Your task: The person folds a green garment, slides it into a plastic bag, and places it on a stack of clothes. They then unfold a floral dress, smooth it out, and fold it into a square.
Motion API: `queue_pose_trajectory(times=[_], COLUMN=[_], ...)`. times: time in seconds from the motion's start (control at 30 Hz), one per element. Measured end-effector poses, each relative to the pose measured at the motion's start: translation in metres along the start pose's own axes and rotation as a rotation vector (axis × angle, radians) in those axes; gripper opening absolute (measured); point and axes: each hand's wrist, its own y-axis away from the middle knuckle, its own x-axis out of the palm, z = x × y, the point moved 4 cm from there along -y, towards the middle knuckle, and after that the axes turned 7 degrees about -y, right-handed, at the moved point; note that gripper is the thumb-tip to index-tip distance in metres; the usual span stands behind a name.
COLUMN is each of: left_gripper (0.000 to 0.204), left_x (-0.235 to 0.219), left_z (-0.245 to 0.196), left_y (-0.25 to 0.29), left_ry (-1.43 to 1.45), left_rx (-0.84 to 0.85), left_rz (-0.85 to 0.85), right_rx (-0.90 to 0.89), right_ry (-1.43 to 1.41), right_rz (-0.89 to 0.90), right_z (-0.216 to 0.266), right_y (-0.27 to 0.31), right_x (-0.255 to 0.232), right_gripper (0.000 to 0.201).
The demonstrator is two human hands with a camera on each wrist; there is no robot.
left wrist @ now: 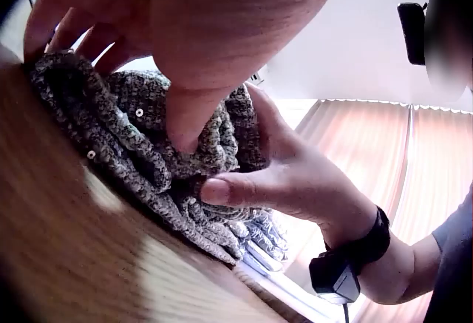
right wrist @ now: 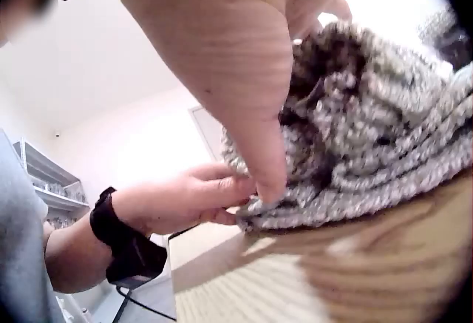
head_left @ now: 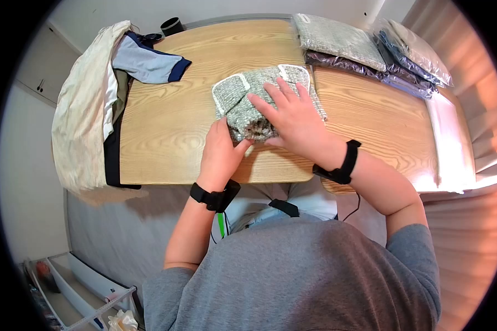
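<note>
Left hand [head_left: 221,151]: grips the lower left part of the knit cloth, with the thumb on the near side and the fingers over it.
Right hand [head_left: 301,118]: open, fingers spread over the top right of the cloth, thumb down by its near side.
Knit cloth [head_left: 238,113]: in the upper middle of the frame, flat on the wood table [head_left: 171,127], a bit left of the gap between the two table parts.
Done: it looks folded small, with two white-edged corners at the far side.
Left to do: the near middle [head_left: 259,129] is bunched up and lumpy, so it seems only partly neat.
Near edge: the table ends a little below the hands, with some wood in between.
Room to move: bare wood lies to the left, to the right and past the far side of the cloth.
Upper left: a blue-grey garment [head_left: 146,60] and a cream cloth [head_left: 83,110] take up that side.
Upper right: bagged clothes [head_left: 342,41] sit in piles, apart from the knit cloth, so reaching that way has less room.
</note>
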Motion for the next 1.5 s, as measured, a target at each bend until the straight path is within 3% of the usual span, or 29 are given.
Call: queue_pose_trajectory(times=[0.1,0.17,0.3,0.37,0.4,0.47,0.5,0.6,0.63,0.7,0.73,0.8,0.83,0.87,0.9,0.97,1.07,1.13,1.23,1.3,1.37,1.43,1.5], left_gripper=[0.056,0.042,0.027,0.018,0.018,0.017,0.017,0.026,0.027,0.028,0.03,0.031,0.034,0.037,0.037,0.054,0.065,0.068,0.065,0.059,0.058,0.057,0.061], left_x=[-0.002,-0.001,-0.007,-0.008,-0.012,-0.018,-0.022,-0.035,-0.042,-0.042,-0.039,-0.033,-0.026,-0.019,-0.016,-0.014,-0.019,-0.016,-0.013,-0.009,-0.007,-0.009,-0.009], left_z=[0.002,0.007,0.015,0.009,0.007,0.007,0.007,0.005,0.001,-0.003,-0.002,-0.005,-0.004,-0.003,-0.005,-0.007,-0.02,-0.023,-0.029,-0.027,-0.027,-0.025,-0.02], left_y=[0.0,0.003,0.002,0.002,0.002,0.005,0.006,0.007,0.006,0.005,0.003,0.0,-0.001,-0.001,-0.001,-0.001,-0.004,-0.005,-0.007,-0.008,-0.008,-0.008,-0.009], left_ry=[0.052,-0.004,-0.026,-0.025,-0.021,-0.087,-0.085,-0.009,0.01,0.037,0.102,0.165,0.266,0.366,0.367,0.444,0.374,0.299,0.224,0.097,0.152,0.206,0.239], left_rx=[-0.011,-0.005,0.032,0.049,0.048,-0.035,-0.031,0.027,0.034,0.04,0.007,-0.017,-0.151,-0.287,-0.28,-0.313,-0.247,-0.217,-0.162,-0.149,-0.146,-0.14,-0.179], left_rz=[0.008,-0.016,0.014,0.116,0.116,0.21,0.206,0.162,0.125,0.09,0.08,0.071,0.136,0.202,0.202,0.141,0.126,0.115,0.086,0.082,0.012,-0.059,-0.025], right_rx=[0.041,0.115,0.088,-0.029,-0.03,-0.061,-0.06,-0.067,-0.062,0.453,0.457,0.908,0.912,0.913,0.904,0.933,0.911,0.99,0.953,0.972,0.901,0.903,1.025], right_ry=[0.037,-0.015,-0.125,-0.092,-0.09,0.103,0.108,-0.537,-0.532,-0.951,-0.948,-0.738,-0.736,-0.917,-1.098,-1.158,-1.39,-1.819,-2.027,-2.05,-1.772,-1.807,-1.688], right_rz=[-0.12,-0.047,-0.016,-0.25,-0.247,-0.094,-0.096,0.012,0.015,-0.117,-0.117,0.0,-0.008,0.125,0.262,0.278,0.22,0.13,0.068,0.121,-0.068,-0.099,-0.059], right_z=[0.004,0.001,-0.002,0.0,-0.002,-0.004,-0.006,-0.027,-0.04,-0.077,-0.08,-0.098,-0.103,-0.103,-0.096,-0.095,-0.095,-0.084,-0.088,-0.09,-0.097,-0.102,-0.108], right_y=[-0.008,-0.013,-0.019,-0.018,-0.015,-0.008,-0.007,-0.006,-0.003,0.007,0.006,0.017,0.017,0.018,0.016,0.016,0.012,0.01,0.011,0.009,0.009,0.008,0.012], right_x=[0.009,0.014,0.018,0.002,0.007,0.028,0.022,-0.003,-0.009,-0.012,-0.012,-0.001,0.006,0.025,0.033,0.034,0.039,0.033,0.033,0.034,0.027,0.031,0.051], right_gripper=[0.084,0.058,0.04,0.035,0.035,0.06,0.06,0.06,0.06,0.062,0.062,0.059,0.059,0.058,0.06,0.053,0.049,0.042,0.038,0.041,0.041,0.044,0.062])
